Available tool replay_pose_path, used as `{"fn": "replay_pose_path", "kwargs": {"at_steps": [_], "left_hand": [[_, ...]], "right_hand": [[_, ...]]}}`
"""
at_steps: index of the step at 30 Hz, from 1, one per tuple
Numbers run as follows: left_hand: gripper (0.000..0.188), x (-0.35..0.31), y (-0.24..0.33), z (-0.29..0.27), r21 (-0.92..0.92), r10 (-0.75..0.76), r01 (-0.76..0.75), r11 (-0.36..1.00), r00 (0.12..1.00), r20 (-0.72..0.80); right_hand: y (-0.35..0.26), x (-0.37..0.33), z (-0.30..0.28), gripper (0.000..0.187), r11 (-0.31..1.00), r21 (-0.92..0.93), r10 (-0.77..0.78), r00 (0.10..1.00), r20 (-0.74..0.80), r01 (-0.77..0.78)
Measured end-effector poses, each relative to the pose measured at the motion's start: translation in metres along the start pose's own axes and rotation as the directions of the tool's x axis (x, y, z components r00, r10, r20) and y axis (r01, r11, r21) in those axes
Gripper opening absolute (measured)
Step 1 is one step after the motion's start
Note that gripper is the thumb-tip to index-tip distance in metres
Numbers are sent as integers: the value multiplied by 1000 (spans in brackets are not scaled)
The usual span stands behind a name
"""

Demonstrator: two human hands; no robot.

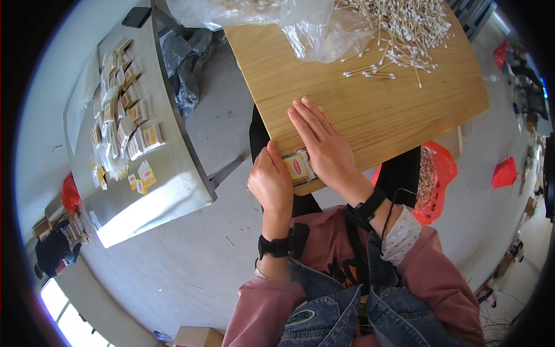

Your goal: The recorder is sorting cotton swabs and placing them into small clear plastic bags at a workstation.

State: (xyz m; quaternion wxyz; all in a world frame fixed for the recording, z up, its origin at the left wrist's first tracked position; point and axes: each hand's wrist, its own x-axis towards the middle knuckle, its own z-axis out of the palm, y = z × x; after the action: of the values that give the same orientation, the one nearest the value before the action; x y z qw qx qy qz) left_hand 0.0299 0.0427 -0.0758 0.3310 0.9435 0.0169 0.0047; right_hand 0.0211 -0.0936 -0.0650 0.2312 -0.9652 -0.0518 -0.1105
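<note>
A small clear pack of cotton swabs [296, 167] with a yellow and red label lies at the near left corner of the wooden table [370, 127]. My left hand [270, 180] is closed at the pack's left end, thumb up and fingers curled; its grip is partly hidden. On the other side, my right hand [325, 141] is held on edge with its fingers stretched out together, its palm side against the swab tips. A heap of loose cotton swabs [404, 29] covers the table's far right, with several strays lying nearer.
Clear plastic bags [315, 29] lie at the table's far edge. On a grey side table [173, 191] at left are many filled packs [124, 110], yellow cards [144, 174] and a phone [137, 17]. A red bag holding swabs [445, 173] stands right of my legs.
</note>
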Motion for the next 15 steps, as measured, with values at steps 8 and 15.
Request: {"fn": "replay_pose_path", "kwargs": {"at_steps": [8,15], "left_hand": [[39,0,0,2,18,32,-31,999,999,-32],[38,-1,-2,6,101,86,-79,992,994,-67]], "right_hand": [[-6,0,2,52,999,42,22,1000,-12,-22],[-17,-1,8,54,977,211,47,997,-63,-33]]}}
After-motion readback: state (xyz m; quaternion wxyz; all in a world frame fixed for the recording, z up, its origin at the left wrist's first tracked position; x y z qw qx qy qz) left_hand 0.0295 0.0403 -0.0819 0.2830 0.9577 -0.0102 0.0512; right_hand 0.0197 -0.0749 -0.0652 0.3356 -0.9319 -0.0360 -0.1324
